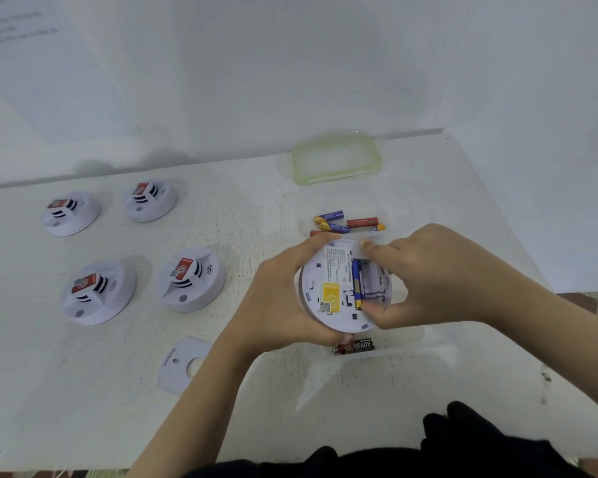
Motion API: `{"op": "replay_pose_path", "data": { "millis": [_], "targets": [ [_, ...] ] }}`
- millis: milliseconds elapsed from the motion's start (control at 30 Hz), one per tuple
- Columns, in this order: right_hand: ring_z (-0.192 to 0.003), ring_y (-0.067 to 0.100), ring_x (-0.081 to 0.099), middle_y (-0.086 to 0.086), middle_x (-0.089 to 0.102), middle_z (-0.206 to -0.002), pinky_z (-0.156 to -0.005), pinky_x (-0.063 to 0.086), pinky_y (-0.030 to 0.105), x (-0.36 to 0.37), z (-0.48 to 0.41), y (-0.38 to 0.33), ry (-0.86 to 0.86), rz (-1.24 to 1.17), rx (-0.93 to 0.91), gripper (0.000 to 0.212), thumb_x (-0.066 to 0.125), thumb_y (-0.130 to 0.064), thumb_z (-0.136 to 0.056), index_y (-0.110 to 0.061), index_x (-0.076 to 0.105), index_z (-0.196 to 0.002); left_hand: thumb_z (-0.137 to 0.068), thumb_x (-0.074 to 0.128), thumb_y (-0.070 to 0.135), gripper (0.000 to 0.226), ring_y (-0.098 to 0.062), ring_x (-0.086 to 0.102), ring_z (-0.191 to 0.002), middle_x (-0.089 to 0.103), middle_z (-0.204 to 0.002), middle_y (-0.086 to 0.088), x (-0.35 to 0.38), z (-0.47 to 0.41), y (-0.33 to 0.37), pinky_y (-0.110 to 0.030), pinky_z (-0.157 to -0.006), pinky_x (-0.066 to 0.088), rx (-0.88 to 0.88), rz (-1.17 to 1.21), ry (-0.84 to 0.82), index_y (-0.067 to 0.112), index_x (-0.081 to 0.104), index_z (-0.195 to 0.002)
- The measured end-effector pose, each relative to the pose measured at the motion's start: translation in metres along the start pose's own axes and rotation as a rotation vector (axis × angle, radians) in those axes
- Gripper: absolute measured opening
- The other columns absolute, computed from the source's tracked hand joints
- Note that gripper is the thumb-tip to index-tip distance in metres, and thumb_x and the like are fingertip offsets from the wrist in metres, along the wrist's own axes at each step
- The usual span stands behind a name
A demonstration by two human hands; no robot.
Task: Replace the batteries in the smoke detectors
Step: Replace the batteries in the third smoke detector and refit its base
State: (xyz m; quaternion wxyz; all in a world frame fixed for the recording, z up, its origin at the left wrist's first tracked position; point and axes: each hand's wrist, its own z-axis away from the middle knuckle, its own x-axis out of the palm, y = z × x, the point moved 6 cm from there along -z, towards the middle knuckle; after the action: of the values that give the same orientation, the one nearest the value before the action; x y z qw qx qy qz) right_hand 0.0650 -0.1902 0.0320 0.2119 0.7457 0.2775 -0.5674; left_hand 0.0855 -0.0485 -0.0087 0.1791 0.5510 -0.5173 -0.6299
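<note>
Head view: left hand (pixel 277 294) grips the upturned smoke detector (pixel 328 270), right hand (pixel 439 277) pinches a blue battery (pixel 357 282) in it.

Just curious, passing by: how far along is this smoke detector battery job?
Done: the held detector is flipped over, a back plate lying on the table. In hand: the left hand grips it while the right hand seats a blue battery; the slot beside looks empty. Left: that slot, the plate, and four other detectors at the left, state unclear.
</note>
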Motion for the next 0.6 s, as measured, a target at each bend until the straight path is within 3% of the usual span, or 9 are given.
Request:
{"op": "replay_pose_path", "data": {
  "millis": [267,400,533,600],
  "targets": [
    [-0.039,0.015,0.019,0.001,0.048,-0.043,-0.042,0.018,0.020,0.0005,0.0042,-0.0032,0.134,-0.032,-0.074,0.060,0.045,-0.043,-0.071,0.010,0.067,-0.088,-0.046,0.094,0.010,0.094,-0.022,0.065,-0.099,0.067,-0.106,0.002,0.0010,-0.0035,0.0003,-0.039,-0.082,0.056,0.010,-0.011,-0.005,0.020,0.053,-0.130],
    [-0.033,0.020,0.032,0.002,0.052,-0.047,-0.041,0.022,0.019,0.0018,0.0079,0.0005,0.148,-0.068,-0.072,0.059,0.045,-0.036,-0.070,0.012,0.065,-0.097,-0.047,0.093,0.005,0.093,-0.023,0.065,-0.101,0.067,-0.107,0.000,-0.0005,-0.0033,-0.0022,-0.036,-0.084,0.057,0.024,0.043,0.004,0.017,0.054,-0.130],
    [-0.043,0.011,0.025,0.002,0.062,-0.059,-0.044,0.021,0.019,0.0020,0.0083,0.0019,0.119,-0.113,-0.045,0.063,0.046,-0.040,-0.074,0.010,0.063,-0.109,-0.046,0.093,0.005,0.095,-0.019,0.065,-0.104,0.067,-0.111,0.001,-0.0040,-0.0035,-0.0046,-0.031,-0.086,0.056,0.057,0.049,0.045,0.014,0.052,-0.131],
    [-0.046,0.009,0.039,0.004,0.071,-0.079,-0.043,0.030,0.018,0.0009,0.0084,0.0023,0.101,-0.153,-0.016,0.069,0.046,-0.052,-0.080,0.005,0.062,-0.115,-0.046,0.092,0.000,0.094,-0.015,0.065,-0.104,0.067,-0.111,0.000,-0.0061,-0.0041,-0.0048,-0.023,-0.085,0.053,0.077,0.080,0.067,0.009,0.052,-0.131]
  ]
}}
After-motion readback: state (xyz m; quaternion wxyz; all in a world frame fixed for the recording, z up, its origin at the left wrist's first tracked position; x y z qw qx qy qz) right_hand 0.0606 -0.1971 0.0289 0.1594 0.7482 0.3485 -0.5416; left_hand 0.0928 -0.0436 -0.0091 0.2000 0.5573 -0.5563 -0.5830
